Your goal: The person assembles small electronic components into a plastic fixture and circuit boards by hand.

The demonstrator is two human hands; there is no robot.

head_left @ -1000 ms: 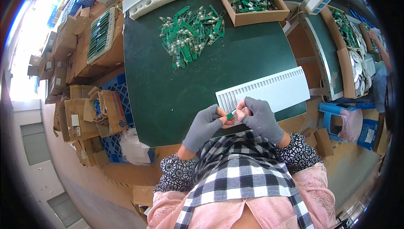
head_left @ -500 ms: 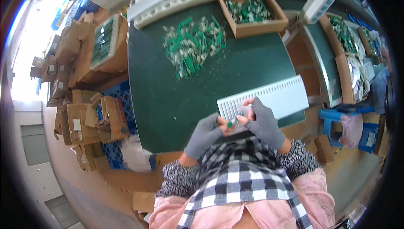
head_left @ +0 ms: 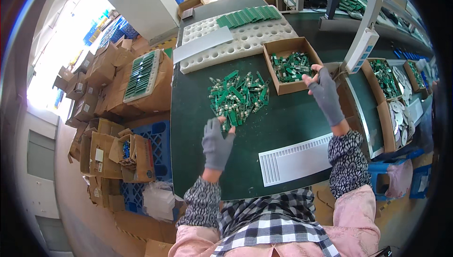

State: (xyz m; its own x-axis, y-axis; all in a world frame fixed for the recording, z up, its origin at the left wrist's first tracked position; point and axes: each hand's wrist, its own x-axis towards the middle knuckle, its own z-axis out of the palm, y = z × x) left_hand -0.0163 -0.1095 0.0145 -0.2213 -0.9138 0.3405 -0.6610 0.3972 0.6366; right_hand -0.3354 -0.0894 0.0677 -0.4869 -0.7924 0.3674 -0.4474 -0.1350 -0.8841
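Left hand (head_left: pixel 217 144), in a grey fingerless glove, lies flat and open on the green counter (head_left: pixel 288 125), fingertips touching the near edge of the loose pile of green boards (head_left: pixel 238 97). It grips nothing.

Right hand (head_left: pixel 325 94), gloved the same, is raised over the right edge of the cardboard box (head_left: pixel 292 65), fingers at the box rim. Whether it holds a board cannot be told; the fingers are curled loosely, not fully closed.

The box holds more green boards and sits on the counter just right of the pile. A white slotted tray (head_left: pixel 297 159) lies on the counter near the person, between the two forearms, well apart from the pile. Behind the pile lies a white foam block (head_left: pixel 245 40) with round holes, carrying a row of green boards at its far edge and a grey sheet on its left part.

Stacked cartons (head_left: pixel 108 115) stand on the floor left of the counter.
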